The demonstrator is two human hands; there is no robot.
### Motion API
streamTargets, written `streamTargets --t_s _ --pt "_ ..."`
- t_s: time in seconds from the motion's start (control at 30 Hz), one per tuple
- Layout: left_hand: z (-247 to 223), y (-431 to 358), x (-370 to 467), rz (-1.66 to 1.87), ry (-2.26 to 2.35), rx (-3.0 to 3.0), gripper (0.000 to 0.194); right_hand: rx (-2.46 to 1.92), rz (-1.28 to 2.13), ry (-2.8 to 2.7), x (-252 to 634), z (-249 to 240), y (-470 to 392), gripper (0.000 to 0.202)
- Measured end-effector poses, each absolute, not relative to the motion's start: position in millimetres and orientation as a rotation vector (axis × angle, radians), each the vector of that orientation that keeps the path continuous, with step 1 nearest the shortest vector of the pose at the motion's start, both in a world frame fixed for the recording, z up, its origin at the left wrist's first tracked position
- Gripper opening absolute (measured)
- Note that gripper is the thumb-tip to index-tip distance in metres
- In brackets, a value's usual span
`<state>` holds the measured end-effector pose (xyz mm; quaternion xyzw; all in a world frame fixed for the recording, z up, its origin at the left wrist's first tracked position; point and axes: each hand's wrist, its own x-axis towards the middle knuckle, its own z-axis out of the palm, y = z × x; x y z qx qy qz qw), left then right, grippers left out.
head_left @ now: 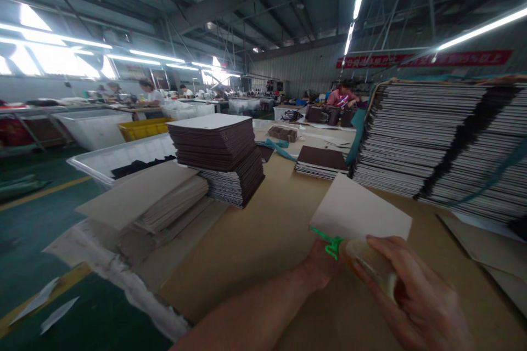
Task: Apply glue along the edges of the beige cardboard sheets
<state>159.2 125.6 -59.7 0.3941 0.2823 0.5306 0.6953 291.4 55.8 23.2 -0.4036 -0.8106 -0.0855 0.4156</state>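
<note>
My right hand (420, 290) is wrapped round a cloudy, yellowish squeeze bottle (366, 260), tipped to the left. Its green nozzle (329, 242) lies at the near left edge of a pale flat board (360, 211). My left hand (323, 264) is below that edge, at the board's near side, and holds it tilted up over the table. The left fingers are mostly hidden by the board and the bottle. Beyond the board lies a low pile of dark brown-topped boards (323, 159).
A tall strapped stack of boards (428, 126) rises at right. Left of centre stands a brown stack (214, 145) with a white top sheet, beside loose cardboard sheets (140, 192). A white bin (93, 162) adjoins the brown table (239, 241). A person (342, 98) is further back.
</note>
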Motion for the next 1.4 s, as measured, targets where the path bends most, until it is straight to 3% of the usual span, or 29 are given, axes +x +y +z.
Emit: streamTargets --t_s 0.27,0.47,0.63,1.4 --pt "-53 130 167 1.162 0.591 0.934 0.044 -1.167 -0.36 -1.903 299 37 67 0.031" --pt "-46 126 164 1.183 0.565 0.959 0.051 -1.06 -0.254 -2.012 295 33 63 0.028" --pt "-52 129 166 1.166 0.625 0.951 0.047 -1.152 -0.363 -1.916 298 36 66 0.029" --pt "-55 128 164 1.157 0.609 0.989 0.041 -1.13 -0.29 -1.951 297 39 63 0.027"
